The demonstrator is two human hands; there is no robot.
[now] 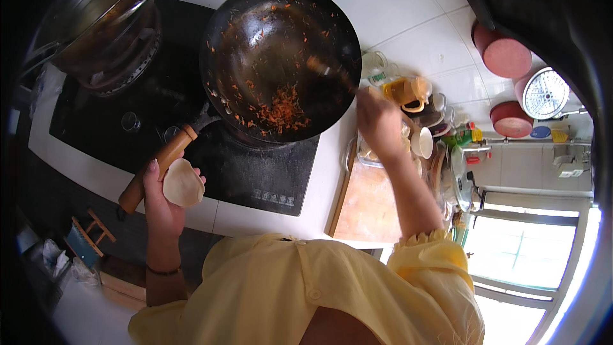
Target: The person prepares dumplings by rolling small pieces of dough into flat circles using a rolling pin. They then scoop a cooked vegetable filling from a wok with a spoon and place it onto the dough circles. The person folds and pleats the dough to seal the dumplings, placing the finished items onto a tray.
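A black wok with a wooden handle stands on the stove, tilted. Shredded orange filling is heaped low in it, with shreds scattered up its sides. My left hand holds a round, pale dough wrapper beside the wok's handle; whether it touches the handle I cannot tell. At the wok's right rim my right hand, blurred, is closed on a utensil that reaches over the pan. Its tip is too blurred to make out.
A large pot stands on the burner at upper left. The black glass cooktop lies below the wok. Right of it are a floured wooden board, a glass container, a white cup and an oil jug. Tiled wall lies behind.
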